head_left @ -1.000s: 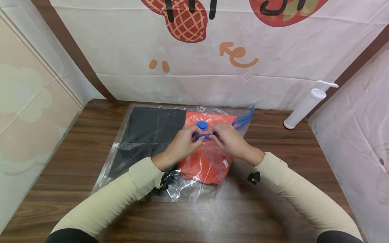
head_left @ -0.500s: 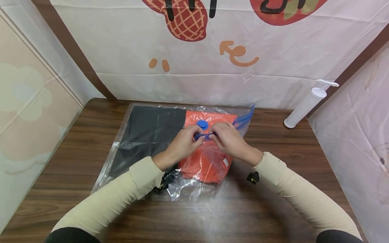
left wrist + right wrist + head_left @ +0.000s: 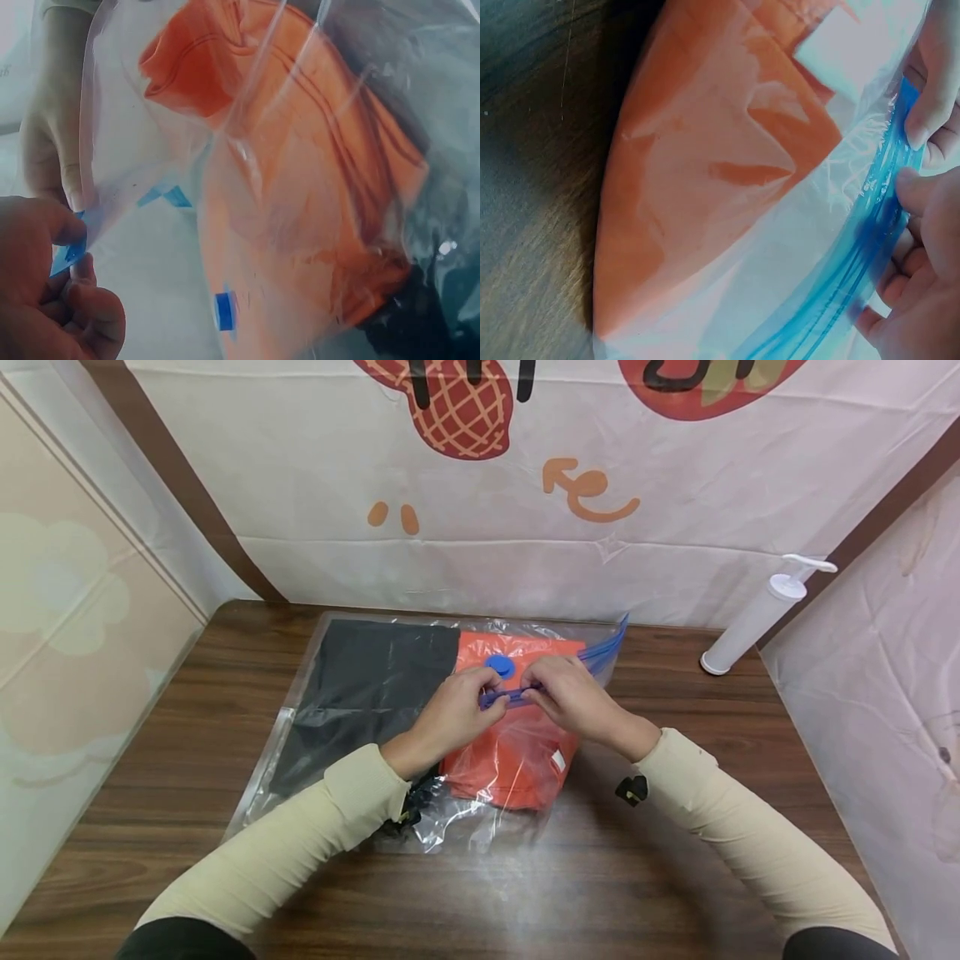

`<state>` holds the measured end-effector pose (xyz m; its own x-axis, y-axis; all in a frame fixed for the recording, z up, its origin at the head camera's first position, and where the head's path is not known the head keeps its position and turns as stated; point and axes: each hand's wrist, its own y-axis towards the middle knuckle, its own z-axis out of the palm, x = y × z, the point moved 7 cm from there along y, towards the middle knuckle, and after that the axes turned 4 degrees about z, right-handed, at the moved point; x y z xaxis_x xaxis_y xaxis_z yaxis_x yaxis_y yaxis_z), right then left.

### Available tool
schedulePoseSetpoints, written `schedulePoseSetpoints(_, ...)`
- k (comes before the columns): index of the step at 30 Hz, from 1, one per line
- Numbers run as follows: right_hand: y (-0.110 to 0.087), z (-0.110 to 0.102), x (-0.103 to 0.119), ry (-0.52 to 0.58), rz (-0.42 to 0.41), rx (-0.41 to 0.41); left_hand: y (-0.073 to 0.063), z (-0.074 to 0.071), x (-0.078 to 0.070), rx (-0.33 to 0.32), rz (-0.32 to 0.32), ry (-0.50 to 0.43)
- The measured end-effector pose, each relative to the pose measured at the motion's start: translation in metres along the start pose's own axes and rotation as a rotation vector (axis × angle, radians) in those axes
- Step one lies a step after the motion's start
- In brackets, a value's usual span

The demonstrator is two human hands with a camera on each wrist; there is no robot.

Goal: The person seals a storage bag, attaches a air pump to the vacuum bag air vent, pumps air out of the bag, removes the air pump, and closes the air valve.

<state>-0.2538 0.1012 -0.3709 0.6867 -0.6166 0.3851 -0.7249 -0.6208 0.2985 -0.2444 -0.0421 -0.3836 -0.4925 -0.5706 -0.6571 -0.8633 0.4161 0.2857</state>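
Observation:
A clear plastic zip bag (image 3: 279,737) with a blue round valve (image 3: 498,666) lies on the table. Inside are folded dark cloth (image 3: 367,677) and, to its right, an orange garment (image 3: 510,768) with stitched seams. My left hand (image 3: 453,706) pinches the bag's blue zip strip (image 3: 513,697) between thumb and fingers, just below the valve. Close to its right, my right hand (image 3: 573,693) pinches the same strip. The right wrist view shows both thumbs on the ridged blue band (image 3: 855,255). Part of the strip is hidden under the fingers.
A white hand pump (image 3: 752,625) with a T-shaped handle stands at the back right of the wooden table (image 3: 675,677). Printed fabric (image 3: 480,572) hangs behind the table and along both sides. A black strap (image 3: 632,790) hangs below the right sleeve.
My right hand has shifted slightly right along the strip, so a little more blue shows between the hands. The left hand has barely moved and keeps its pinch.

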Motion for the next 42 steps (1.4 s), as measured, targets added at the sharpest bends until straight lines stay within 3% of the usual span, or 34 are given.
schedulePoseSetpoints(6,-0.001,0.003,0.001,-0.012,-0.025,-0.004,0.001,0.003,0.001,0.008,-0.018,-0.011)
schedulePoseSetpoints(13,-0.002,0.007,0.001,-0.013,-0.036,-0.015,-0.001,0.007,0.002,-0.014,-0.048,0.086)
schedulePoseSetpoints(22,-0.001,0.009,0.003,-0.029,-0.061,-0.05,-0.003,0.003,-0.004,-0.105,0.018,0.172)
schedulePoseSetpoints(33,-0.001,0.016,0.006,-0.153,-0.006,-0.07,-0.005,0.007,-0.007,-0.181,0.076,0.139)
schedulePoseSetpoints(37,0.001,0.013,0.003,-0.112,0.034,-0.059,-0.004,0.008,-0.004,-0.179,0.065,0.155)
schedulePoseSetpoints(42,0.004,0.007,-0.004,-0.009,0.086,-0.019,-0.004,0.009,0.001,-0.132,0.022,0.176)
